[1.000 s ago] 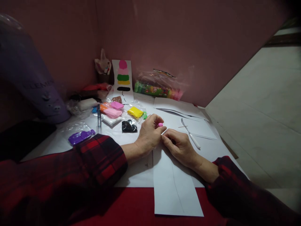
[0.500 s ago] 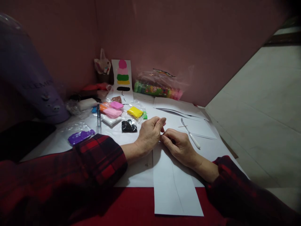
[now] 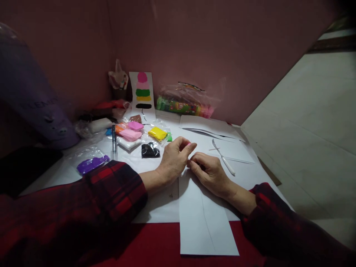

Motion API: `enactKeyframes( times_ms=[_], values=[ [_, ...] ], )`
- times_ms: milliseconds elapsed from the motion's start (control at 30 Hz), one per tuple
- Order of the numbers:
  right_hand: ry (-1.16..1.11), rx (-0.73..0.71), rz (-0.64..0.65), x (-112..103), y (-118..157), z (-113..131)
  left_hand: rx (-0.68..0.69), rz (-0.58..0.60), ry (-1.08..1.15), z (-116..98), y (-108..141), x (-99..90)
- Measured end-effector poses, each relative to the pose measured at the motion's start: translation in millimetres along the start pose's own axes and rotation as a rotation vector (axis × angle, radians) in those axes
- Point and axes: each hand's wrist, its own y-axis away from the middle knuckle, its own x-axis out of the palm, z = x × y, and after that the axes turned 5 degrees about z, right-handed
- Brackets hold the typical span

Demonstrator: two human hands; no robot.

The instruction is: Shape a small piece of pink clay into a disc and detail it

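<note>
Near the middle of the table, my left hand (image 3: 174,158) is closed in a pinch, thumb against fingers. A tiny pink spot shows at its fingertips, too small to name. Just to the right, my right hand (image 3: 211,173) is curled, its thumb and index fingertip together close to the left hand's fingers. Whatever it holds is hidden. Beneath both lies a long white paper strip (image 3: 207,226) with a thin drawn line, overhanging the table's front edge. A white-handled knife (image 3: 228,166) rests right of my right hand, across a thin stick (image 3: 211,149).
Left of my hands are packets of black clay (image 3: 150,150), yellow clay (image 3: 157,133), pink clay (image 3: 130,134) and purple clay (image 3: 92,164), plus a pen (image 3: 114,139). A painted card (image 3: 143,92) leans on the wall beside bagged markers (image 3: 183,106). White sheets (image 3: 205,122) lie behind.
My left fingers have shifted: the thumb now stretches further right, and the pink spot shows above it. The right hand stays curled in nearly the same place. The view has moved slightly.
</note>
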Motion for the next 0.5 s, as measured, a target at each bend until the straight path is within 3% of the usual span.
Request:
enactKeyframes(
  times_ms=[133,333,500],
  values=[
    [-0.026,0.013,-0.089,-1.4,2.4,3.9,0.025,0.006,0.003,0.3,-0.1,-1.2],
    [-0.264,0.172,-0.456,1.7,5.5,2.0,0.016,-0.023,0.091,0.1,-0.4,-1.2],
    [-0.157,0.156,-0.447,3.6,1.2,-0.9,-0.025,0.030,0.086,-4.2,0.2,-2.5]
  ],
)
